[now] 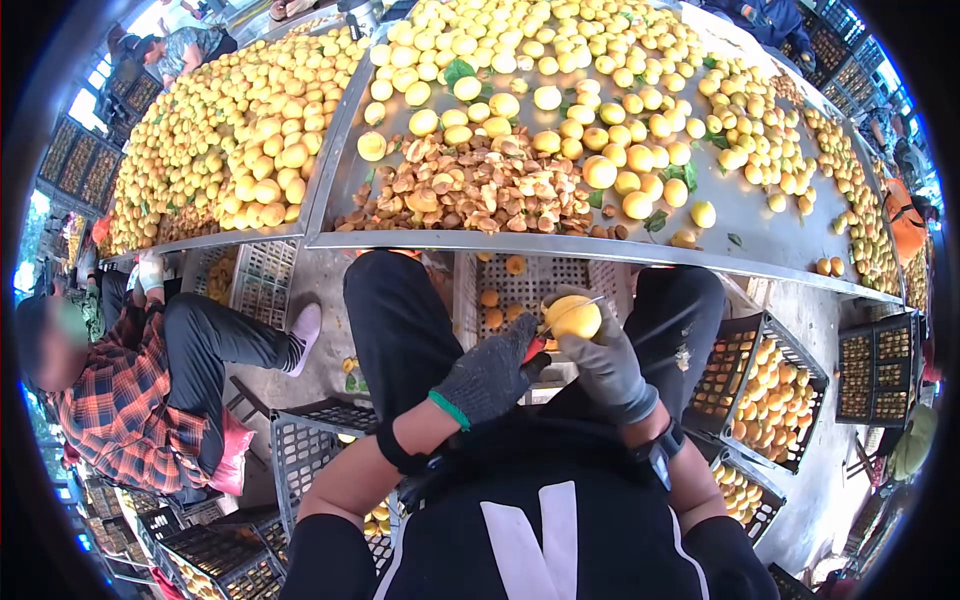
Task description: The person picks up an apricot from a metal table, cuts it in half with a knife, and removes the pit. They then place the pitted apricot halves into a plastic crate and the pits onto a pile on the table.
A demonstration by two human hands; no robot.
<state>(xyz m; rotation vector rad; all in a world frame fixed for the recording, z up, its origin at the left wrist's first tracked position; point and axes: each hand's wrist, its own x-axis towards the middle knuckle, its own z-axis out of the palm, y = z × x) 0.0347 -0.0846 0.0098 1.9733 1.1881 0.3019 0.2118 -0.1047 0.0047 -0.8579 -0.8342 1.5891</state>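
My left hand (487, 368), in a dark knit glove with a green cuff, is closed around the red handle of a small knife (536, 347). The blade passes behind or into a whole yellow apricot (574, 317), its tip showing past the upper right side. In a grey glove, my right hand (612, 368) grips that apricot, fingers around its right and lower side. Both hands meet above my lap. Below and beyond them, between my knees, a light plastic crate (462, 300) has several orange apricot pieces (491, 300) in it.
A metal table (600, 240) ahead carries many apricots (540, 60) and a heap of brown pits and scraps (470, 190) near its edge. Dark crates of apricots (772, 405) stand at right; another crate (310, 450) is at left. A person in a plaid shirt (130, 420) sits at left.
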